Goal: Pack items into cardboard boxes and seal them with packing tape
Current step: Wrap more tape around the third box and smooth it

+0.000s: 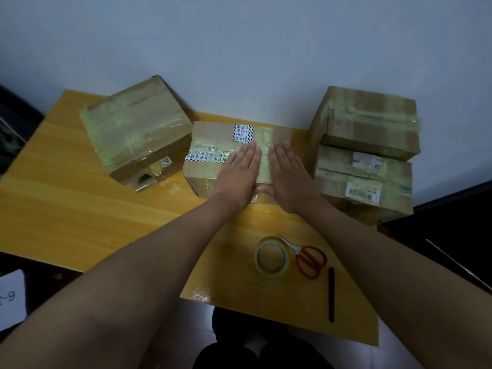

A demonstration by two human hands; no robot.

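A plain pale wall [239, 43] fills the upper half of the frame, evenly and dimly lit — bluish, unmarked. Below it a yellow wood-grain table [66, 209] runs from the left edge to lower centre, its back edge against the wall. At lower centre, under the table's near edge, light floor tiles [197, 328] show. Dark furniture [452, 222] sits at the right edge — too shadowed to identify.

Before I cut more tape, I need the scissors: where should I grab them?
Take the scissors by the red handle loops, coming from above on the near right. They lie flat, blades pointing away toward the tape roll, so the loops face you.
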